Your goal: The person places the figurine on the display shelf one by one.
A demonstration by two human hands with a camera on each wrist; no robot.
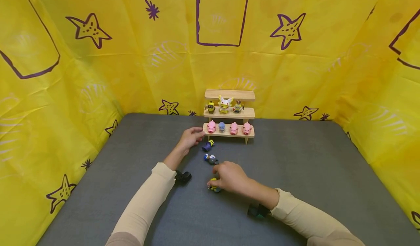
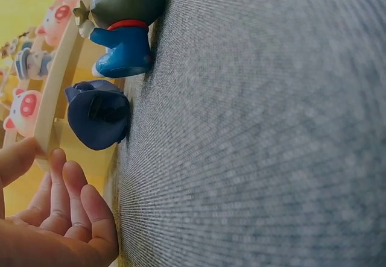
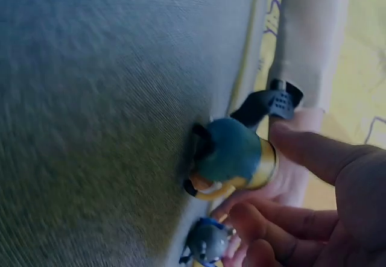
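Note:
My left hand (image 1: 191, 138) is at the left end of a small wooden tiered stand (image 1: 228, 133), its thumb and index finger pinching the lowest shelf's corner in the left wrist view. Just right of it a yellow-and-dark-blue figurine (image 1: 207, 145) lies on the table, its hollow dark base (image 2: 99, 116) turned toward the left wrist camera. Nearer lies a grey-and-blue figurine (image 1: 211, 159). My right hand (image 1: 231, 176) hovers over a yellow figurine in teal clothes (image 3: 232, 152). The thumb is right at its yellow end; the other fingers are loosely bent, with a gap in the head view.
Three pink pig figurines (image 1: 233, 128) and a blue-grey one (image 1: 222, 127) stand on the lowest shelf. The middle shelf bears three figurines, among them a white-eared yellow one (image 1: 225, 104). Yellow patterned cloth (image 1: 164, 74) walls the grey table (image 1: 295, 166) at back and sides.

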